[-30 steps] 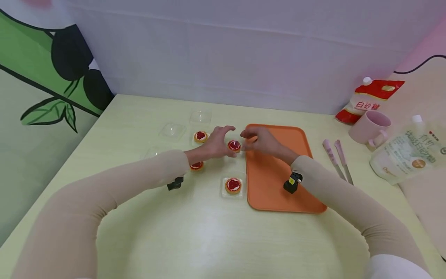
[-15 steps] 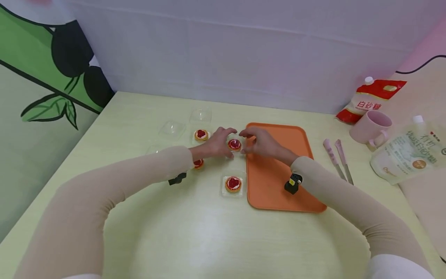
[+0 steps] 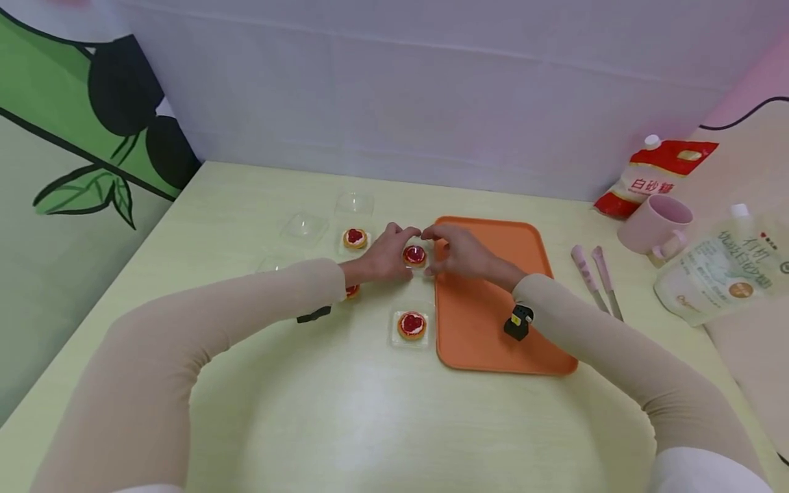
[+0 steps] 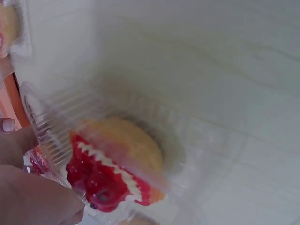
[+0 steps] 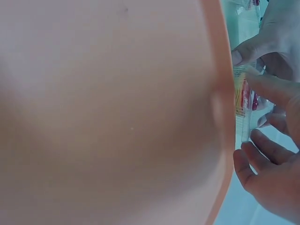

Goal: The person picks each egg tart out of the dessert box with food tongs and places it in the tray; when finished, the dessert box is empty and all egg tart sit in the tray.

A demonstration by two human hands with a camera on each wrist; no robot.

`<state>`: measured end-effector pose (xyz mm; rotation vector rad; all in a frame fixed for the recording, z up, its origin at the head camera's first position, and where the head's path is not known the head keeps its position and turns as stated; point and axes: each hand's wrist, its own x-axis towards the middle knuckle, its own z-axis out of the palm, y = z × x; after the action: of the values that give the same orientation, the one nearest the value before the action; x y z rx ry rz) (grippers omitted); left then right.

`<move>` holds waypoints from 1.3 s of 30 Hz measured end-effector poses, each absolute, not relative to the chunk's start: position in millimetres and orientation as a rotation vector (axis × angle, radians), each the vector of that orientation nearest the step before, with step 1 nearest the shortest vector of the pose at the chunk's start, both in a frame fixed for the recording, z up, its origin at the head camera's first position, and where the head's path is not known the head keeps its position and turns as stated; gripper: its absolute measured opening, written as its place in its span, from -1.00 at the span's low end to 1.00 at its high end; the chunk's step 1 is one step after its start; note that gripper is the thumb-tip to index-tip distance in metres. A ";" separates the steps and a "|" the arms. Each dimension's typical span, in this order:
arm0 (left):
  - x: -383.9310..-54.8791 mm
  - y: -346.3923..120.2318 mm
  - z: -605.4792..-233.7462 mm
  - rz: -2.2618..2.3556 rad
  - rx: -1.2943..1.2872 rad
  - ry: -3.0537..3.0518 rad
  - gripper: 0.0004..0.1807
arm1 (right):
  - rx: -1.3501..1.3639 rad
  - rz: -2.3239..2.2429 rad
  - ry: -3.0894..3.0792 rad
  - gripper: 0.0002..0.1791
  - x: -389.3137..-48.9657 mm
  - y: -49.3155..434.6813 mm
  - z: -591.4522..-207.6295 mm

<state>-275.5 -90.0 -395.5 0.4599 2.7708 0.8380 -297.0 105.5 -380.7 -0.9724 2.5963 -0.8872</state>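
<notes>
A small tart (image 3: pixel 415 257) with red topping sits in a clear plastic box between my two hands, with glare on the lid over it. My left hand (image 3: pixel 382 259) holds the box's left side, its thumb at the near edge and fingers at the far edge. From the other side my right hand (image 3: pixel 461 255) grips the box with curved fingers and thumb, seen also in the right wrist view. Under my left forearm another tart (image 4: pixel 112 164) lies in a clear box, partly hidden in the head view. Further tarts lie behind (image 3: pixel 355 238) and in front (image 3: pixel 411 326).
An orange tray (image 3: pixel 487 329) lies right of the tarts, under my right wrist. Clear lids (image 3: pixel 305 227) stand at the back left. Two pink-handled knives (image 3: pixel 603 267), a pink mug (image 3: pixel 653 224), a red sugar bag (image 3: pixel 653 177) and a whitish pouch (image 3: pixel 718 274) stand on the right.
My left hand has moved slightly right and closed in on the boxed tart. The right hand stays at the other side, almost unmoved. The other tarts and the tray stay put.
</notes>
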 end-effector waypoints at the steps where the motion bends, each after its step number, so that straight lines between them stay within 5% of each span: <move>1: -275.3 -90.0 -395.4 0.832 0.465 2.780 -0.14 | -0.976 -0.876 2.600 -0.29 -297.4 105.1 -380.0; 23: -270.6 -93.5 -396.8 0.778 0.569 2.838 -0.21 | -1.202 -0.530 2.697 -0.14 -295.4 101.1 -378.5; 39: -271.2 -90.1 -395.6 0.766 0.530 2.820 -0.23 | -1.303 -0.526 2.695 -0.23 -297.5 107.2 -381.3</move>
<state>-271.2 -90.1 -395.6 0.5299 2.8202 0.7664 -297.5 107.2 -381.3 -1.3030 2.6945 -0.5261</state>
